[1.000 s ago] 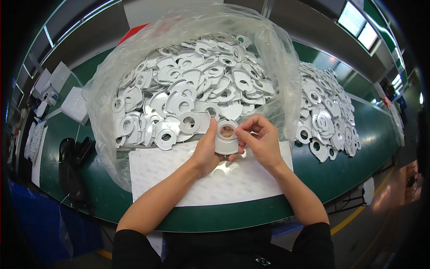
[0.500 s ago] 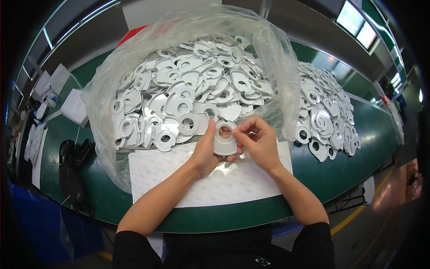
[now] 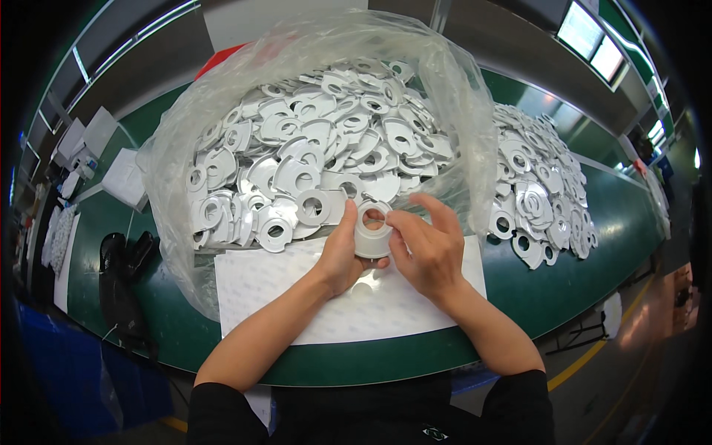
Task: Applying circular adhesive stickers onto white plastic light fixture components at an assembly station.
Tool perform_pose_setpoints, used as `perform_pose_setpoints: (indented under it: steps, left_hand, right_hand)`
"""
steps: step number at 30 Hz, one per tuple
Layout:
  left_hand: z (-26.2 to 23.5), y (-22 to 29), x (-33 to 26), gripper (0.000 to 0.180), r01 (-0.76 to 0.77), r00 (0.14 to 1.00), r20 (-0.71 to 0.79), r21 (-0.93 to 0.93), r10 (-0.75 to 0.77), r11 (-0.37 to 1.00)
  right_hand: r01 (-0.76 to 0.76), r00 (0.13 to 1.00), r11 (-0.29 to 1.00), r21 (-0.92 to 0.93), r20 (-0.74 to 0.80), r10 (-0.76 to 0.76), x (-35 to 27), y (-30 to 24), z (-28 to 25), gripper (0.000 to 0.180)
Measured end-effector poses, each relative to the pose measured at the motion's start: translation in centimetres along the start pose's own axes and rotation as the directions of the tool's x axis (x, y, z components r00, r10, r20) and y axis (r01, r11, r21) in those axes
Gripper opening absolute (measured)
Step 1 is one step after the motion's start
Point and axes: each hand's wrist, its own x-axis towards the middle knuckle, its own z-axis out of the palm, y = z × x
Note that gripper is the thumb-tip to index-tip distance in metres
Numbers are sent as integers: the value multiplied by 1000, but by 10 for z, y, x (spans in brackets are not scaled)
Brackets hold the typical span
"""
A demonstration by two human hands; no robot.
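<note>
A white plastic part (image 3: 373, 245) with a round hole and a flared lower edge is in my left hand (image 3: 343, 254), above a white sheet. The left thumb presses along the part's left side, with the fingers behind and below it. My right hand (image 3: 432, 254) is bent at the part's right side. Its fingertips close on the rim by the hole, and another finger stands raised away from it. The fingertips hide that stretch of rim. Just beyond my hands, a large pile of similar white parts (image 3: 304, 180) fills an open clear plastic bag (image 3: 176, 159).
Another heap of white parts (image 3: 530, 196) lies right of the bag on the green table (image 3: 586, 285). Beneath my hands is the white sheet (image 3: 274, 308). A black object (image 3: 122, 289) and a white box (image 3: 124, 178) are on the left.
My right hand has turned and shifted slightly, its back now facing up more and one finger raised. The left hand keeps the white part in nearly the same place.
</note>
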Motion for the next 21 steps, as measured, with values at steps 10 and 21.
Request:
perform_pose_setpoints:
  steps: [10,21]
  left_hand:
    - [3,0,-2,74,-28,997,69,32,26,999]
    - [-2,-9,-1,72,-141,976,194,232,96,963]
  right_hand:
    - [-774,602,202,599,599,528,2,14,0,23]
    - [-780,524,78,622,579,625,-1,10,6,14]
